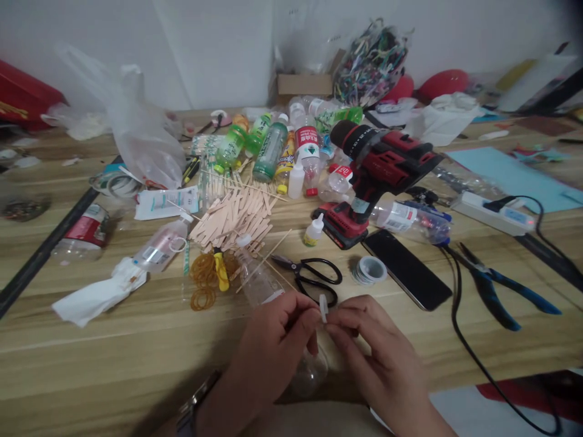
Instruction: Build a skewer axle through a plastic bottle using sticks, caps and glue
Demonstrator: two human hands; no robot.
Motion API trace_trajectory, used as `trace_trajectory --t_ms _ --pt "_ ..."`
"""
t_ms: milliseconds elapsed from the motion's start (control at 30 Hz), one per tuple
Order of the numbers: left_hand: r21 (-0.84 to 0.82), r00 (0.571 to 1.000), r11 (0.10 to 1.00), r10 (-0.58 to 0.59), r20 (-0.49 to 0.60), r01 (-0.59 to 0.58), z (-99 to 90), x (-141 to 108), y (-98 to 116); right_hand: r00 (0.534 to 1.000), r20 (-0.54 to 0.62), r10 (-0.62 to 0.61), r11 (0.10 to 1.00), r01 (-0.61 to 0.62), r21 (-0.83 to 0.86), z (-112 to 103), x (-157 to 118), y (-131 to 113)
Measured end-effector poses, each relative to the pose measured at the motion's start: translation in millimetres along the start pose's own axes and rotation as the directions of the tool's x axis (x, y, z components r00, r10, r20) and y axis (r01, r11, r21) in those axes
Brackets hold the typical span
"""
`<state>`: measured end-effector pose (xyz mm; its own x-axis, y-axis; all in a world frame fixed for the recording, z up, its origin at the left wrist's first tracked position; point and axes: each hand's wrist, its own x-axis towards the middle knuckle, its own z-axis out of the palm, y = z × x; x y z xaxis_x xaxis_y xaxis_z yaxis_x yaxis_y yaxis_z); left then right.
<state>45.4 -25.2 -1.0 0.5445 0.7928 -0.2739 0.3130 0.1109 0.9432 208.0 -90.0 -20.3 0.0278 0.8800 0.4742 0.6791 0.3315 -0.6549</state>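
A small white plastic disc, probably a bottle cap [323, 308], is seen nearly edge-on between my fingertips. My left hand [285, 334] pinches it from the left. From the right, the thumb and fingers of my right hand [371, 349] close on it; anything thinner in that pinch is too small to make out. Below the hands rests a clear rounded plastic piece [310, 370], partly covered by my left fingers. A clear bottle [257, 276] lies just beyond my left hand. Black-handled scissors [319, 276] lie a little past the fingertips.
Wooden sticks [241, 212], rubber bands [204, 276] and several bottles [271, 152] cover the middle. A red drill [382, 158] stands upright. On the right are a phone [410, 267], pliers [492, 282], a wire spool [370, 270], and a power strip [492, 213] with its cord.
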Motion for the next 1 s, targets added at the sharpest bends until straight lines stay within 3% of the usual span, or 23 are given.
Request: trace_trajectory --t_ms 200,333,433,567,700,867,1000 --pt "-0.273 0.983 0.949 -0.125 0.131 0.157 -1.6 8.4 -3.7 0.999 0.024 -0.025 0.997 0.023 0.076 7.0 6.1 3.6" --pt "-0.290 0.976 0.935 -0.173 0.135 0.206 -2.2 10.4 -3.3 0.999 -0.004 0.042 0.990 -0.041 0.134 5.4 7.7 8.3" --pt "-0.219 0.976 0.954 -0.184 0.113 0.205 -2.7 10.4 -1.7 0.993 -0.056 0.099 0.986 -0.090 0.138 3.6 12.0 9.2" --pt "-0.126 0.983 0.979 -0.148 0.113 0.162 -5.4 9.8 0.4 0.999 0.024 0.027 0.996 -0.029 0.087 1.7 19.9 6.1" --pt "0.046 0.993 0.998 -0.050 0.104 0.045 -13.9 10.3 3.5 1.000 0.005 0.023 0.999 -0.024 0.044 1.6 23.8 8.7" --pt "0.391 0.989 0.914 0.140 -0.044 -0.112 -22.6 13.4 2.7 0.998 -0.061 -0.017 0.999 0.015 -0.035 1.9 20.7 21.7" --pt "0.493 0.982 0.860 0.180 -0.058 -0.129 -21.2 16.9 1.4 0.995 -0.072 -0.065 0.992 0.057 -0.112 3.7 18.8 30.1"
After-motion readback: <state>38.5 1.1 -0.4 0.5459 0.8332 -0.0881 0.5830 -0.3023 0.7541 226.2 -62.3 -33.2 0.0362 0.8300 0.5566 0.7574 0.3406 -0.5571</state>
